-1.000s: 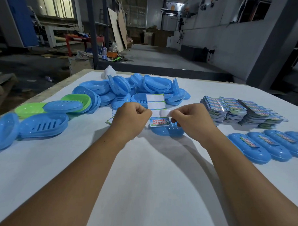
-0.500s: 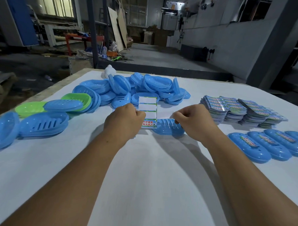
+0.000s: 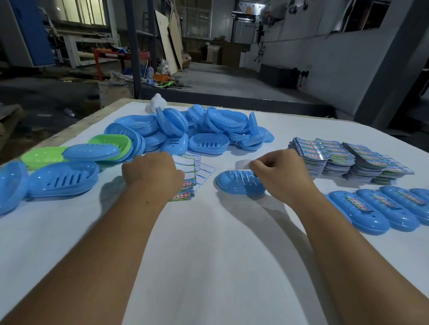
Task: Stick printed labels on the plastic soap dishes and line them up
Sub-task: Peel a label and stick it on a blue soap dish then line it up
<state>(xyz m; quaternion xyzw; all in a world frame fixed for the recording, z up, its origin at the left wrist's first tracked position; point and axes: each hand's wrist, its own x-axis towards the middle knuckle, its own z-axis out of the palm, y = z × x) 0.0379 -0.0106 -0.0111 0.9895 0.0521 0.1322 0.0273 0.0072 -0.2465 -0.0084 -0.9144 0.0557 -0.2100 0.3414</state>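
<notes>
My left hand (image 3: 152, 176) curled, resting on label sheets (image 3: 192, 178) on desk (image 3: 204, 271). My right hand (image 3: 282, 175) pinches a small, unclear label above blue soap dish (image 3: 237, 185). Labelled dishes (image 3: 387, 209) lined right; unlabelled pile (image 3: 185, 129) beyond.

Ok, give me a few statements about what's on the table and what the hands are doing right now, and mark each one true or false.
1. The left hand rests on the label sheets. True.
2. The dishes in the row at the right bear no labels. False: each one in view has a printed label on top.
3. The right hand is at the single blue dish in the middle of the table. True.
4. Every soap dish on the table is blue. False: two green dishes lie at the left.
5. The stacks of printed labels sit at the left edge of the table. False: they are at the right, behind the labelled row.
</notes>
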